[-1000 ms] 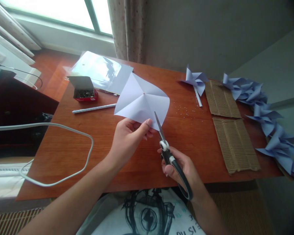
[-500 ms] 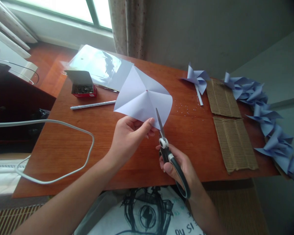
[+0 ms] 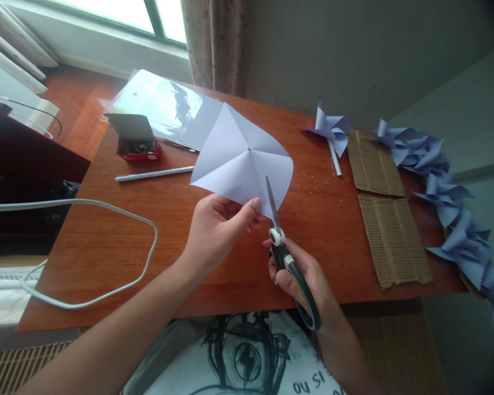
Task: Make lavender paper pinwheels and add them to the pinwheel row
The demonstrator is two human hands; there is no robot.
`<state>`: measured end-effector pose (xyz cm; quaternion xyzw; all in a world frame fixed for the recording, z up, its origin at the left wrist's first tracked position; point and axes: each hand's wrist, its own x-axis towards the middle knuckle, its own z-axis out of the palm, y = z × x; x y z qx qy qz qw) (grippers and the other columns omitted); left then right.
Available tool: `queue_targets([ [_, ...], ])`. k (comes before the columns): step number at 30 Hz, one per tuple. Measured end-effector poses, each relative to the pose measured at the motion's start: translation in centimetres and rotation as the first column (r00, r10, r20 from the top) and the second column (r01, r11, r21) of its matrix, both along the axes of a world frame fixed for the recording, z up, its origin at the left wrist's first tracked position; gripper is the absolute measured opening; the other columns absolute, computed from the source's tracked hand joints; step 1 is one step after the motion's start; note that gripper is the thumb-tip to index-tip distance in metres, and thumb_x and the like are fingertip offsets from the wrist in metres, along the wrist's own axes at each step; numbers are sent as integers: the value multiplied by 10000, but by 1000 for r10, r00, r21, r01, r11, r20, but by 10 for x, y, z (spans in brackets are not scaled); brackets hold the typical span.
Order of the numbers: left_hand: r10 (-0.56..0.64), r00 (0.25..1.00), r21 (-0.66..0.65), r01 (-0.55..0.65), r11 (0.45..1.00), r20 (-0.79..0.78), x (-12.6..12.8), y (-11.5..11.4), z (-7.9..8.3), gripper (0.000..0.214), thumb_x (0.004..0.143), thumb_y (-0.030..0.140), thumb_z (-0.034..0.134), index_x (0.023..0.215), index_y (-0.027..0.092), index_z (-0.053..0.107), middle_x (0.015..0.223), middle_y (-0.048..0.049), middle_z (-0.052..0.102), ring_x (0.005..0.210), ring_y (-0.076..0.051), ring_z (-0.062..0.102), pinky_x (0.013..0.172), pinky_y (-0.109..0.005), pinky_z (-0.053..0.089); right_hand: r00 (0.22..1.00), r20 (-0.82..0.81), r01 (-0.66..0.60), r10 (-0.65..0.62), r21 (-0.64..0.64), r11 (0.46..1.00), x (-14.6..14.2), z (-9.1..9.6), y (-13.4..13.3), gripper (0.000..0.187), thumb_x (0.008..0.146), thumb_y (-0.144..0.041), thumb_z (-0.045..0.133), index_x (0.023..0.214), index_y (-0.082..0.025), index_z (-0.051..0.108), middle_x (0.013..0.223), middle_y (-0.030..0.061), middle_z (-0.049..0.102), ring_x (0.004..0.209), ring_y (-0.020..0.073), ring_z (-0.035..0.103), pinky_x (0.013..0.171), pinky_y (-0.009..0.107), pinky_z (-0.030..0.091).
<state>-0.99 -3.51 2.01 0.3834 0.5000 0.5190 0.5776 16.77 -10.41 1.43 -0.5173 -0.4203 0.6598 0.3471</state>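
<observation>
My left hand (image 3: pixel 216 227) pinches the near corner of a pale lilac paper square (image 3: pixel 241 159) held up over the wooden table (image 3: pixel 148 241). The sheet bears diagonal creases that meet at a small red dot in its middle. My right hand (image 3: pixel 302 277) grips black-and-white scissors (image 3: pixel 286 255). Their blades run up into the sheet's near corner along a crease, just right of my left thumb.
A red box of small dark pins (image 3: pixel 136 144), a white stick (image 3: pixel 154 174) and a plastic sleeve of paper (image 3: pixel 164 109) lie at the back left. A white cable (image 3: pixel 86 252) loops on the left. A finished pinwheel (image 3: pixel 331 131), two corrugated cardboard pieces (image 3: pixel 391 238) and several pinwheels (image 3: pixel 448 192) lie right.
The scissor blades have slid a little further up into the sheet's corner. Both hands and the paper stay nearly where they were; the view has shifted slightly.
</observation>
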Motion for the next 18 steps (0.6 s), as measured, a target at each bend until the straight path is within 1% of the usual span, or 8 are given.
queue_targets([
  [12, -7, 1000, 10, 7, 1000, 4, 0, -1, -1, 160, 852, 194, 746, 698, 153, 738, 656, -6, 768, 562, -103, 695, 523, -148, 530, 1000, -1, -8, 8, -13, 1000, -1, -1, 1, 570, 789, -596, 769, 1189, -210, 646, 838, 12, 530, 727, 147, 491, 701, 266, 449],
  [18, -19, 1000, 12, 19, 1000, -10, -1, 0, -1, 170, 854, 221, 753, 696, 157, 742, 659, -5, 769, 571, -105, 700, 530, -146, 532, 1000, 29, -9, 10, -15, 1000, -2, 0, 2, 589, 777, -618, 766, 1176, -202, 648, 834, 13, 530, 719, 153, 488, 685, 277, 446],
])
